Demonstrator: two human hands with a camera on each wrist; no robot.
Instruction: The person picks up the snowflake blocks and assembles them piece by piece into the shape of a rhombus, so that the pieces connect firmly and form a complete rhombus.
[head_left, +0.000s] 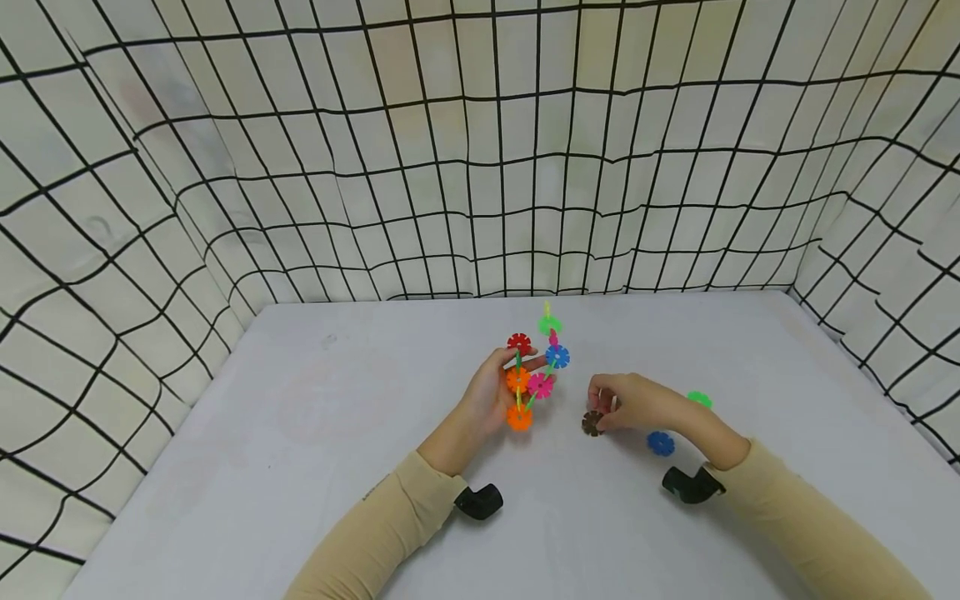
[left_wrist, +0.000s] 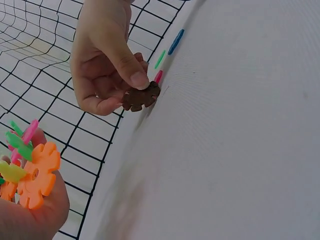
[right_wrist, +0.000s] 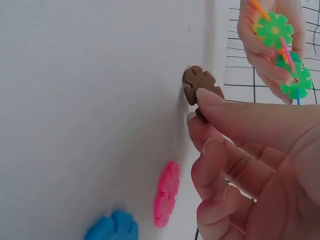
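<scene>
My left hand (head_left: pixel 486 402) holds a joined chain of colourful notched plastic discs, its fingers behind the pieces. An orange disc (head_left: pixel 519 417) is lowest in the chain; a red disc (head_left: pixel 519 343), a pink disc (head_left: pixel 540 385) and a blue disc (head_left: pixel 557 357) sit higher, with green and yellow ones edge-on between. To the right, my right hand (head_left: pixel 641 402) pinches a brown notched disc (right_wrist: pixel 200 82) between thumb and index finger, close over the table. That brown disc (left_wrist: pixel 141 97) is apart from the chain.
Loose on the white table (head_left: pixel 300 433) by the right forearm lie a blue disc (head_left: pixel 661 443) and a green disc (head_left: pixel 700 399). A loose pink disc (right_wrist: pixel 166 195) shows below the right fingers. Black netting (head_left: pixel 480 167) surrounds the table. Dark curved mounts (head_left: pixel 480 502) sit at both wrists.
</scene>
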